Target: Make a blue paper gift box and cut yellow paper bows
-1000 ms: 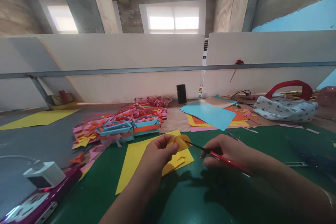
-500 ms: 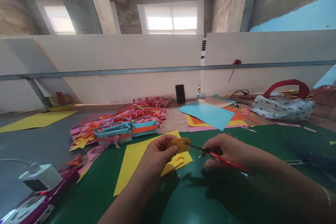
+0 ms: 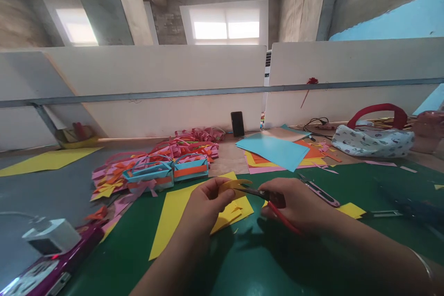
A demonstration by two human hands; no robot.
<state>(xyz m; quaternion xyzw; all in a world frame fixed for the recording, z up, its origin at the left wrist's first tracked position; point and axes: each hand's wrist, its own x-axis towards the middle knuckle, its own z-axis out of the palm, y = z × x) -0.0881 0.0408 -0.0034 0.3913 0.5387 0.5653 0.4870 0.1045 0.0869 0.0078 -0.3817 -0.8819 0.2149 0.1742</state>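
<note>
paper piece pinched in left hand, scissors touching

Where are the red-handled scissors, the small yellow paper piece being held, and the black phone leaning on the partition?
red-handled scissors [image 3: 274, 199]: head view, on the dark pivot by the fingers.
small yellow paper piece [image 3: 233, 184]: head view, on its curled top.
black phone [image 3: 237, 124]: head view, middle of its screen.

Left hand raised just above the surface, fingers curled, thumb and fingertips pinched together. Right hand close beside it, fist-like, knuckles up. Both forearms angled inward from the lower edge.
</note>
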